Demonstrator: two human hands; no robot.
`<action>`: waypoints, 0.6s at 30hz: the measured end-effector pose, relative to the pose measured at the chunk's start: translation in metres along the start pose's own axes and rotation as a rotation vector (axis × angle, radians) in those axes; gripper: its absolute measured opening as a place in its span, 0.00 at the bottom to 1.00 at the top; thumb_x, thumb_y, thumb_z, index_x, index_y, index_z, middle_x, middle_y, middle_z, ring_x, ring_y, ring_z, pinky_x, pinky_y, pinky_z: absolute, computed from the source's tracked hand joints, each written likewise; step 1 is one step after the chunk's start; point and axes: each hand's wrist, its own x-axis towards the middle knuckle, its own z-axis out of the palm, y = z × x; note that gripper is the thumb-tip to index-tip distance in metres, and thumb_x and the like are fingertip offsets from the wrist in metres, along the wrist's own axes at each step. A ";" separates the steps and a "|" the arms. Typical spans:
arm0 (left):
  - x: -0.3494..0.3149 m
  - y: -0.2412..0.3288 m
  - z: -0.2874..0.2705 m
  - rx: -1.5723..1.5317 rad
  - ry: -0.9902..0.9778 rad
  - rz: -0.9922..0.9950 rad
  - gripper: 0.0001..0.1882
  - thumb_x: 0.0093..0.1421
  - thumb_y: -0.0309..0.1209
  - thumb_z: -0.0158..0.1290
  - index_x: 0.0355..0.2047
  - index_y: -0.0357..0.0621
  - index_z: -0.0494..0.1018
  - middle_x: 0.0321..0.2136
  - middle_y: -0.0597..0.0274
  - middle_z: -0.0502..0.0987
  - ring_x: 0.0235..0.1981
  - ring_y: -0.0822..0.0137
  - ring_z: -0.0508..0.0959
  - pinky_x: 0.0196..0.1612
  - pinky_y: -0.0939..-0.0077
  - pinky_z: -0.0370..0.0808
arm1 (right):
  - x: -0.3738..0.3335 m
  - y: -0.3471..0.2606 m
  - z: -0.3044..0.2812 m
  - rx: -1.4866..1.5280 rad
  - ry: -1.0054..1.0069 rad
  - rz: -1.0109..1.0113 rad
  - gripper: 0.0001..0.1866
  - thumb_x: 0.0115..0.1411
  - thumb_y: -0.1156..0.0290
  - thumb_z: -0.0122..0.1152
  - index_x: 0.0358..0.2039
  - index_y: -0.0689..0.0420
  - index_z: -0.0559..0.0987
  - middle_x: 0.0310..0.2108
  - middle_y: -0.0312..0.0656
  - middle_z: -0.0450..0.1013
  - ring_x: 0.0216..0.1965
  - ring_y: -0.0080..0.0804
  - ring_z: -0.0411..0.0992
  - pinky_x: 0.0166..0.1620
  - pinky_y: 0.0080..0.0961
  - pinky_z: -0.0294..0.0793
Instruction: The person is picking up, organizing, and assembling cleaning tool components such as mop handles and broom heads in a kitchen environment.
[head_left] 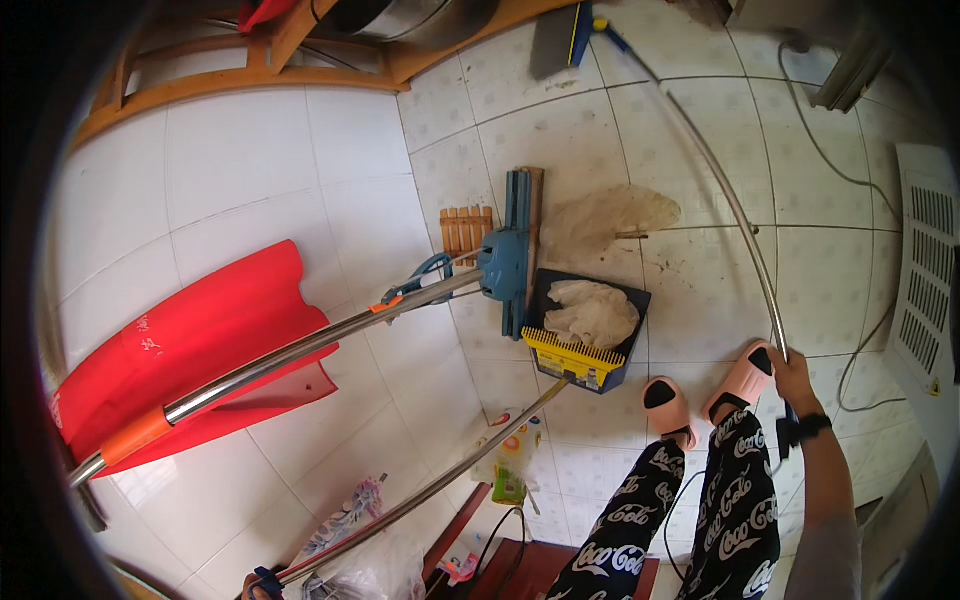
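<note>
- Right hand (792,378): grasping the upper end of the broom (725,178), its fingers wrapped round the pole, a dark band at the wrist.
- Left hand (262,586): partly cut off at the lower edge, closed round the end of the dustpan (632,345) pole.
- The broom's head lies on the floor at the far side, well apart from the dustpan.
- The dustpan sits mid-floor, yellow teeth along its near side, a crumpled pale bag (590,315) inside.
- Floor (700,300): pale square tiles with dark joints; a beige patch (610,222), its nature unclear, lies beyond the dustpan, dark specks beside it.
- Wall (240,135): glossy white tiles on the left, a red sheet (200,340) against it.
- A blue mop (505,255) stands between wall and dustpan, its pole crossing the sheet.
- A slatted wooden piece (462,230) is beside the mop.
- Right side: a white vented panel (925,270) and loose cable (845,180).
- Wooden frame (230,88) at upper left.
</note>
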 end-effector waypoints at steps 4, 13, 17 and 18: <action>0.004 -0.015 0.009 0.030 0.019 0.025 0.26 0.55 0.51 0.39 0.15 0.41 0.65 0.09 0.69 0.60 0.08 0.78 0.53 0.11 0.84 0.47 | 0.084 -0.012 0.062 0.050 0.021 -0.155 0.21 0.56 0.55 0.51 0.15 0.58 0.67 0.09 0.33 0.57 0.08 0.20 0.54 0.12 0.23 0.53; 0.008 -0.007 0.028 0.112 0.032 0.106 0.32 0.56 0.54 0.32 0.04 0.44 0.56 0.07 0.66 0.57 0.07 0.74 0.53 0.11 0.83 0.46 | 0.163 -0.165 0.246 0.303 -0.137 -0.047 0.24 0.56 0.54 0.48 0.17 0.65 0.66 0.08 0.41 0.60 0.05 0.31 0.59 0.10 0.29 0.59; 0.005 0.019 0.057 0.130 0.103 0.015 0.33 0.57 0.55 0.31 0.04 0.44 0.56 0.07 0.66 0.56 0.07 0.74 0.54 0.11 0.83 0.46 | 0.181 -0.161 0.267 0.349 -0.198 -0.052 0.23 0.57 0.55 0.47 0.20 0.67 0.68 0.08 0.41 0.61 0.05 0.32 0.59 0.10 0.29 0.60; 0.006 0.021 0.060 0.117 0.102 0.028 0.32 0.56 0.54 0.31 0.05 0.45 0.56 0.07 0.67 0.56 0.07 0.74 0.53 0.11 0.83 0.46 | 0.185 -0.159 0.266 0.326 -0.228 -0.097 0.23 0.57 0.56 0.47 0.21 0.67 0.69 0.08 0.42 0.61 0.05 0.34 0.60 0.11 0.30 0.61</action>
